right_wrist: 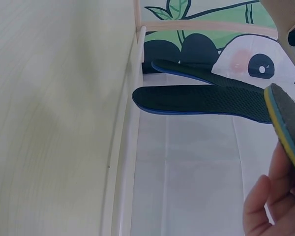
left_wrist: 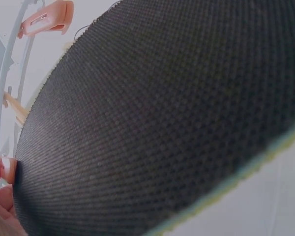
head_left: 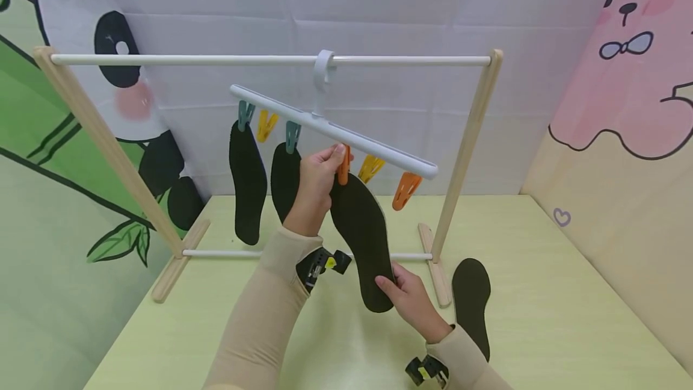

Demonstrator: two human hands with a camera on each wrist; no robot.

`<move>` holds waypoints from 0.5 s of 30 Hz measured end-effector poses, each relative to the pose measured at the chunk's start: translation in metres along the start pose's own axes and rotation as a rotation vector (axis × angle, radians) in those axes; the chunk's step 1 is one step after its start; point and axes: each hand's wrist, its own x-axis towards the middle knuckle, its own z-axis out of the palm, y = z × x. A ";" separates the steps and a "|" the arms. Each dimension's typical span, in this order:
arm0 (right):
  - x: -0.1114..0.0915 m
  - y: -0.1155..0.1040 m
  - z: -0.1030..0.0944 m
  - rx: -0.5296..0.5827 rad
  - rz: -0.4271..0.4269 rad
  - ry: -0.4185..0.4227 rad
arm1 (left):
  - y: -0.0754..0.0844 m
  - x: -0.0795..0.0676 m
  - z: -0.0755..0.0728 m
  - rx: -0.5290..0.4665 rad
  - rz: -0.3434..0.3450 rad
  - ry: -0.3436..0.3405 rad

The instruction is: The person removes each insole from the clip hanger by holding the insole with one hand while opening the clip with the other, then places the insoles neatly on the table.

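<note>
My left hand (head_left: 316, 182) pinches an orange clip (head_left: 343, 165) on the white clip hanger (head_left: 303, 118). Just under that clip is the upper end of a black insole (head_left: 364, 227); in the left wrist view the clip touches its edge. Near the lower end, my right hand (head_left: 409, 297) holds the same insole between thumb and fingers. Its yellow and blue edge shows in the right wrist view. Two more black insoles, one at the far left (head_left: 248, 182) and one partly behind my left hand (head_left: 284, 176), hang from teal clips. Another insole (head_left: 471, 300) lies on the table at the right.
The hanger hooks over the white top bar (head_left: 216, 60) of a wooden-sided rack (head_left: 470, 155) and tilts down to the right. Yellow clips (head_left: 371, 168) and another orange clip (head_left: 406, 191) dangle from it. A lower bar (head_left: 222, 253) crosses near the pale table (head_left: 568, 294).
</note>
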 end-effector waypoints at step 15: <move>-0.002 0.000 -0.001 0.006 0.014 0.005 | -0.002 0.002 0.002 -0.006 0.000 0.002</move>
